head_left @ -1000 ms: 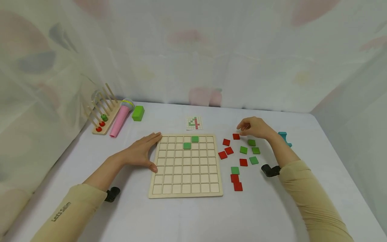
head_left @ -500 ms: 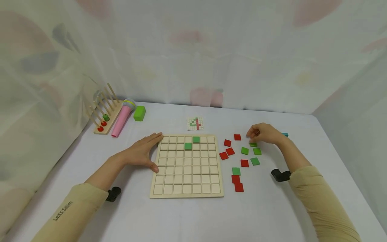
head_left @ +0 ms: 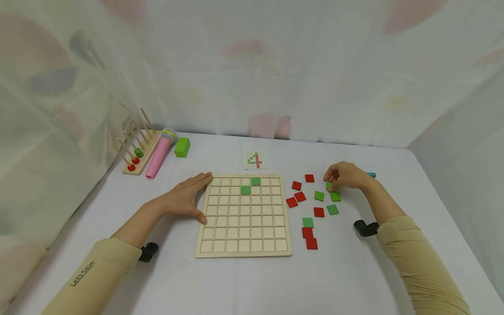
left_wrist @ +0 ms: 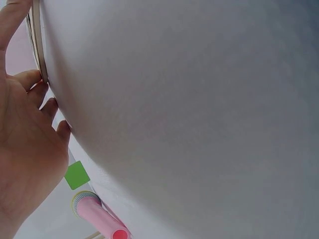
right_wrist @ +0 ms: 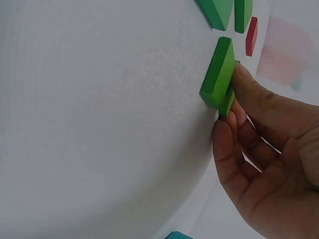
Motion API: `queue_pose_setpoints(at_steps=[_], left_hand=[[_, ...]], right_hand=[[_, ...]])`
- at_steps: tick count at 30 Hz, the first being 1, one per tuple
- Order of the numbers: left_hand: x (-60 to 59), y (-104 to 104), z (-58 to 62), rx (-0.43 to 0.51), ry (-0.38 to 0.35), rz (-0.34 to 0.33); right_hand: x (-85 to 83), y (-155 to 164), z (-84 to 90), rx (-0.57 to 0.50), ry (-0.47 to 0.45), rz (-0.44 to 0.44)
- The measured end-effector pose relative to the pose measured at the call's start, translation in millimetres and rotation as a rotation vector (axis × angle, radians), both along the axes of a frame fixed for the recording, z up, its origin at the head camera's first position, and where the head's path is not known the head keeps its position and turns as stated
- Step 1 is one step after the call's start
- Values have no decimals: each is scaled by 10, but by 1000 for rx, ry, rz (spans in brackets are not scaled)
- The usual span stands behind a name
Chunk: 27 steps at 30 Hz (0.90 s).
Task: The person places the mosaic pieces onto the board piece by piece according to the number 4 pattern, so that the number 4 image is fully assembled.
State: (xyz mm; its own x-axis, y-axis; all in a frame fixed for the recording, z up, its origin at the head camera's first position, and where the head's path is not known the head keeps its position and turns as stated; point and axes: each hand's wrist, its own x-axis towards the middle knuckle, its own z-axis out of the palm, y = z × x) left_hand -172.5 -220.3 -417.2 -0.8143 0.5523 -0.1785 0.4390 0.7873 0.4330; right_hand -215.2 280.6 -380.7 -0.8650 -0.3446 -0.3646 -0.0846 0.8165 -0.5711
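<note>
My left hand rests on the left edge of a wooden grid board, thumb and fingers spread. In the left wrist view its fingertips touch the board's edge. Two green tiles sit in the board's upper cells. Right of the board, my right hand pinches a green square tile between thumb and fingers, at the table surface. The right wrist view shows that tile partly hidden behind another green tile. More red tiles and green tiles lie scattered nearby.
A small pattern card lies behind the board. At the back left are a peg stand with beads, a pink toy microphone and a green block. A teal object is partly hidden by the right arm.
My right hand has moved right and slightly toward me, from beside a red tile to a green tile, and now pinches it. The left hand stays on the board.
</note>
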Motion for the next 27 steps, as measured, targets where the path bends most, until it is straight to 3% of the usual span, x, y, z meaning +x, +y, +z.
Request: queue_pose_setpoints(at_steps=[27], left_hand=[[-5, 6, -7, -1, 2, 0]], right_hand=[[-13, -37, -5, 64, 64, -18]])
